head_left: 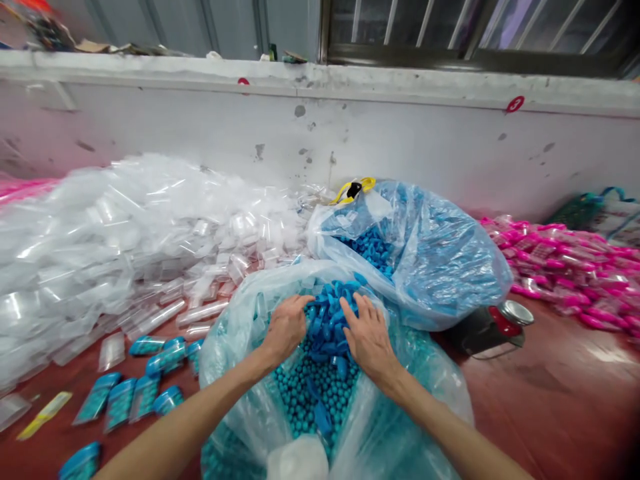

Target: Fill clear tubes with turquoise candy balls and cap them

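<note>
In front of me stands a large clear plastic bag (240, 293) holding small round teal beads (295, 393). A heap of blue plastic caps (330, 320) lies on the beads toward the back of the bag. My left hand (287, 328) is at the left side of the heap, its fingers stretched toward the caps and partly bent. At the heap's right side my right hand (370, 337) has its fingers spread, the tips at the caps. Neither hand plainly grips anything. A loose blue cap (323, 419) lies on the beads nearer to me.
Behind is another bag (445, 247) of blue pieces. Clear plastic tubes (160, 319) are piled at left. Several filled blue-capped containers (120, 403) and a yellow cutter (45, 415) lie on the red surface. At right are a dark canister (480, 330) and pink packets (565, 260).
</note>
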